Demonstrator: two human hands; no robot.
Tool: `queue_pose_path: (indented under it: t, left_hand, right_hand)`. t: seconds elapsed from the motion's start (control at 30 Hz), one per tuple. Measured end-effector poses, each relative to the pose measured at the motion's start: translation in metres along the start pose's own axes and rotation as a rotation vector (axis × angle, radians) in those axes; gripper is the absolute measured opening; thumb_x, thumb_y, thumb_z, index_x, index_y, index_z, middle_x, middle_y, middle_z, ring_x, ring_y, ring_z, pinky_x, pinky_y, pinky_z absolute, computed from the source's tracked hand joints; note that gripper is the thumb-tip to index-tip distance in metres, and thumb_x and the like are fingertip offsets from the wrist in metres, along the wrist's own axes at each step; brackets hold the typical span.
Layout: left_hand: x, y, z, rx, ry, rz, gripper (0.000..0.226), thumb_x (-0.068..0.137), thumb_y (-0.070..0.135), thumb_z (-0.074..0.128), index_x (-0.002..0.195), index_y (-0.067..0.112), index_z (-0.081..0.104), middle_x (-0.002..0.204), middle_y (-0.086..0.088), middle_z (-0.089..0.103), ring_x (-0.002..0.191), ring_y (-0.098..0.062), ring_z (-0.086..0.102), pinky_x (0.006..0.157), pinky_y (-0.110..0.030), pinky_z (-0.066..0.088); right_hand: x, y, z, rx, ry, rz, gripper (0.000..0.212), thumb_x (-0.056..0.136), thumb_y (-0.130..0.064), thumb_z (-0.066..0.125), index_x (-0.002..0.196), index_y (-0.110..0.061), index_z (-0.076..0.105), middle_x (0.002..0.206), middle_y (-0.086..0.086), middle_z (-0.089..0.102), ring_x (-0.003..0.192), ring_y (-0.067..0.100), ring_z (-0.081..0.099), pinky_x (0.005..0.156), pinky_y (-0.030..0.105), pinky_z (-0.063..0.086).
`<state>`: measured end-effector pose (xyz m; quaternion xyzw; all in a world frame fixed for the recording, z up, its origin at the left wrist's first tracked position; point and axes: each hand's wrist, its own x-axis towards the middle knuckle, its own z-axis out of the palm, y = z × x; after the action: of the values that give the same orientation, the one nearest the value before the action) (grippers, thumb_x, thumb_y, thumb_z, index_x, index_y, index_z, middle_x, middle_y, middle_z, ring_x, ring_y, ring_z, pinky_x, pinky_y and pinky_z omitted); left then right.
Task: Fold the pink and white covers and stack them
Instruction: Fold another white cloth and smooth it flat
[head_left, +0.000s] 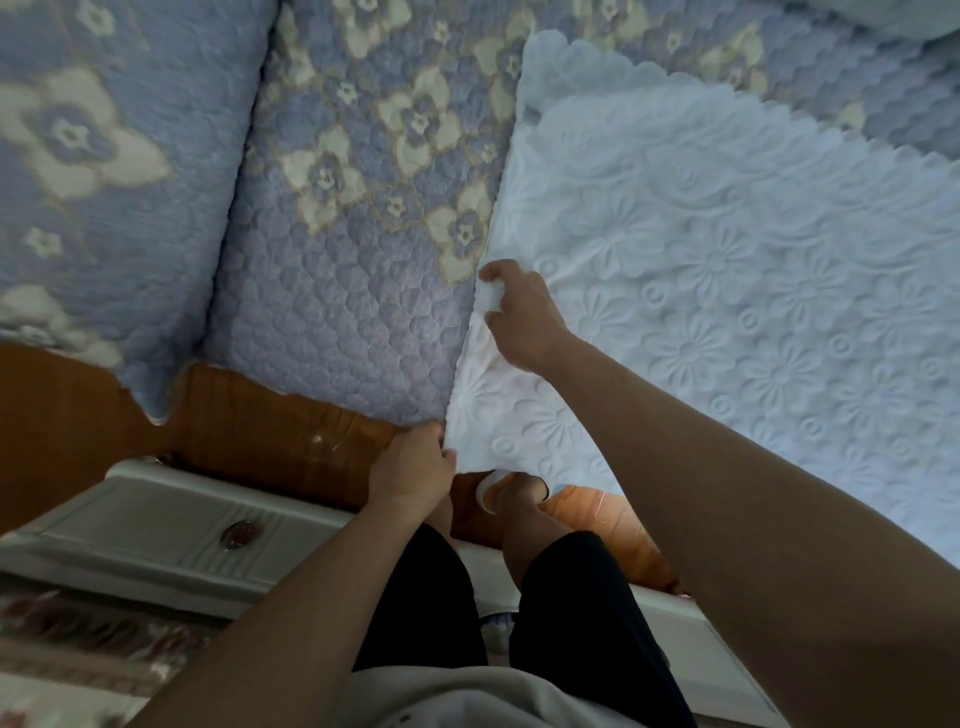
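A white quilted cover (727, 249) with an embossed flower pattern and scalloped edges lies spread over the right half of the sofa seat. My left hand (413, 462) pinches its near left corner, which hangs over the seat's front edge. My right hand (519, 317) grips the cover's left edge a little farther back, bunching the cloth between the fingers. No pink cover is in view.
The sofa (337, 208) wears a blue quilted cover with cream flowers, and an armrest cushion (93, 171) stands at the left. A brown wooden front rail (249, 431) runs below the seat. A white low table (171, 530) stands close behind my legs.
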<state>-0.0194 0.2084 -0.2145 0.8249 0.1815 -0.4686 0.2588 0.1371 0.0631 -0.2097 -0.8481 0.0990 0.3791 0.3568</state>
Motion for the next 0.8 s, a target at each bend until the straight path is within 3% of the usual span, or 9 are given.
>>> queue_pose_path:
  t: [0.1,0.13,0.2,0.23,0.37,0.47,0.57,0.67,0.8]
  left_hand:
    - [-0.007,-0.002,-0.014,0.295,-0.07,-0.03,0.02,0.096,0.027,0.046,0.085,0.019,0.06,0.094,0.0,0.066,0.088,-0.019,0.064,0.079,-0.032,0.053]
    - [-0.01,0.001,-0.021,0.349,-0.075,-0.029,0.023,0.098,0.028,0.045,0.081,0.019,0.058,0.093,0.0,0.065,0.088,-0.019,0.064,0.075,-0.03,0.05]
    - [-0.015,0.02,-0.036,0.345,-0.058,0.022,0.028,0.1,0.027,0.043,0.076,0.018,0.056,0.087,-0.001,0.063,0.083,-0.02,0.063,0.065,-0.028,0.045]
    - [-0.017,0.038,-0.042,0.322,-0.058,0.065,0.027,0.1,0.028,0.043,0.079,0.019,0.057,0.086,0.0,0.062,0.081,-0.019,0.062,0.062,-0.029,0.045]
    - [-0.018,0.136,-0.057,0.388,-0.052,0.282,0.018,0.101,0.035,0.042,0.091,0.026,0.055,0.089,0.002,0.063,0.078,-0.019,0.06,0.07,-0.036,0.052]
    - [-0.009,0.212,-0.039,0.451,0.001,0.436,0.022,0.101,0.033,0.043,0.113,0.024,0.059,0.111,0.0,0.065,0.097,-0.022,0.062,0.082,-0.036,0.052]
    - [0.008,0.291,0.003,0.505,0.064,0.558,0.045,0.098,0.037,0.05,0.14,0.02,0.047,0.134,-0.01,0.051,0.124,-0.032,0.051,0.101,-0.041,0.046]
    - [0.039,0.359,0.039,0.419,0.214,0.491,0.06,0.097,0.036,0.056,0.15,0.015,0.038,0.15,-0.017,0.037,0.138,-0.036,0.036,0.114,-0.042,0.033]
    - [0.074,0.392,0.063,0.419,0.39,0.297,0.053,0.093,0.032,0.055,0.142,0.016,0.043,0.142,-0.015,0.04,0.132,-0.036,0.038,0.105,-0.046,0.043]
  right_hand:
    - [-0.009,-0.003,-0.022,0.14,-0.214,0.026,0.068,0.09,0.01,0.04,0.148,-0.026,0.045,0.121,0.004,0.043,0.087,0.007,0.052,0.062,0.008,0.045]
    - [-0.016,-0.004,-0.034,0.205,-0.296,0.044,0.068,0.091,0.012,0.039,0.148,-0.025,0.045,0.128,0.002,0.047,0.094,0.005,0.055,0.069,0.007,0.048]
    - [-0.032,0.0,-0.06,0.369,-0.375,0.087,0.062,0.093,0.013,0.043,0.144,-0.023,0.051,0.143,-0.001,0.051,0.12,0.013,0.056,0.097,0.022,0.051]
    - [-0.04,0.005,-0.075,0.471,-0.346,0.109,0.057,0.094,0.013,0.044,0.139,-0.019,0.056,0.143,0.002,0.054,0.122,0.016,0.056,0.101,0.028,0.05]
    - [-0.069,0.058,-0.138,0.691,0.002,0.205,0.041,0.093,0.009,0.048,0.123,-0.013,0.066,0.122,0.01,0.067,0.098,0.017,0.065,0.08,0.026,0.05]
    - [-0.092,0.135,-0.196,0.553,0.275,0.272,0.043,0.091,0.004,0.053,0.127,-0.015,0.065,0.127,0.007,0.065,0.103,0.014,0.062,0.087,0.026,0.048]
    - [-0.124,0.231,-0.258,0.326,0.498,0.38,0.045,0.092,-0.005,0.053,0.135,-0.02,0.059,0.134,0.002,0.059,0.116,0.018,0.059,0.1,0.026,0.042]
    - [-0.135,0.327,-0.312,0.118,0.461,0.38,0.053,0.095,-0.015,0.057,0.146,-0.02,0.046,0.145,0.009,0.047,0.127,0.028,0.053,0.108,0.034,0.037]
    - [-0.103,0.37,-0.331,-0.04,0.381,0.183,0.056,0.095,-0.015,0.058,0.148,-0.014,0.043,0.15,0.013,0.041,0.137,0.03,0.041,0.114,0.037,0.029]
